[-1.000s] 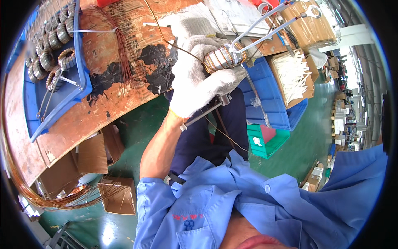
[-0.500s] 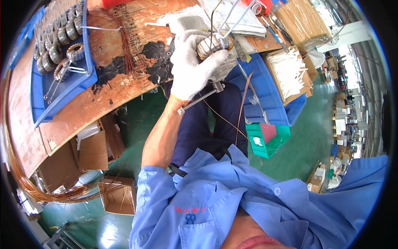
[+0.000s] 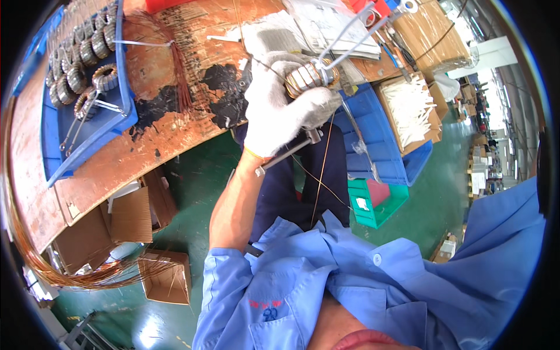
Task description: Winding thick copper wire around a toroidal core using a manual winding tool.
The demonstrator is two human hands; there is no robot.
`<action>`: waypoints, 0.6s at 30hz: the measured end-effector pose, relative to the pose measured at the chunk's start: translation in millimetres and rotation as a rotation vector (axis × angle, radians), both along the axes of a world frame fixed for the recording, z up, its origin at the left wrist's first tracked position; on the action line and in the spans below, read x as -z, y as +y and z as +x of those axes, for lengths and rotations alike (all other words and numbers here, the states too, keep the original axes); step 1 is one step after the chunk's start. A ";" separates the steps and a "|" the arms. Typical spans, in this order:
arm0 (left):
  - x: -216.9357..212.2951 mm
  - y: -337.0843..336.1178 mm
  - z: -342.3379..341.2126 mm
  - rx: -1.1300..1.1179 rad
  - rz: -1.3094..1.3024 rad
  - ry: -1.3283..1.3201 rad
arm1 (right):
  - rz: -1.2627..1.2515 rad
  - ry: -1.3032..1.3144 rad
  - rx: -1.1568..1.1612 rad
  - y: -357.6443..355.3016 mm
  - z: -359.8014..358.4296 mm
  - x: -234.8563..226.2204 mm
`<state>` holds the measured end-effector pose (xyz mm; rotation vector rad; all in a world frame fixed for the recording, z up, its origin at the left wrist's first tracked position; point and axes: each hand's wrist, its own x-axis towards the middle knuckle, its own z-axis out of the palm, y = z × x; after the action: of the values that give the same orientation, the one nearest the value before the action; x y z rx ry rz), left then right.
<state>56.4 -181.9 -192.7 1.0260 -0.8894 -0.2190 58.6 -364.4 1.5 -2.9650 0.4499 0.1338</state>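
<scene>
My left hand [image 3: 274,114], in a white knitted glove, is wrapped around a ring-shaped toroidal coil [image 3: 304,80] wound with copper wire and banded in white. Pale blue-white leads or ties [image 3: 350,36] rise from the coil's far right side. A loose copper wire [image 3: 322,169] hangs from near the coil down over my lap, crossing another thin strand. Just under the glove is a metal rod with a clamp-like end [image 3: 314,136]. My right hand is outside the picture; only its blue sleeve [image 3: 507,227] shows, stretching toward the right edge.
A blue tray [image 3: 125,96] with several finished coils stands on the worn workbench [image 3: 146,154] at left, beside a bundle of copper wires [image 3: 182,81]. At right are a box of white tubes [image 3: 408,108], a blue bin [image 3: 376,137] and a green bin [image 3: 391,207]. Long copper wires [image 3: 64,277] curve lower left.
My left hand and the coil have shifted slightly right and down in view. The coil has turned a little, and the hanging copper wire has swung left. The right sleeve has risen.
</scene>
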 end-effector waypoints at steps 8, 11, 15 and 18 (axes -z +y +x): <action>13.0 -8.1 -3.1 -0.048 -0.013 0.005 | -0.193 -0.036 -0.243 130.8 -161.2 -11.5; 27.3 -15.0 -1.1 -0.216 0.079 -0.094 | -0.254 -0.343 -0.259 162.1 -129.6 6.8; 36.1 -15.9 3.1 -0.014 0.050 0.045 | 0.472 -0.511 0.043 173.7 -66.5 22.6; 31.2 -10.5 5.5 -0.125 0.117 -0.106 | 1.380 -0.610 0.151 170.5 -69.2 25.6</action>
<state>61.9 -192.4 -223.9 1.2070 -0.9122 -0.1129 -10.6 -193.9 -24.1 -1.4939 0.2860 -0.3361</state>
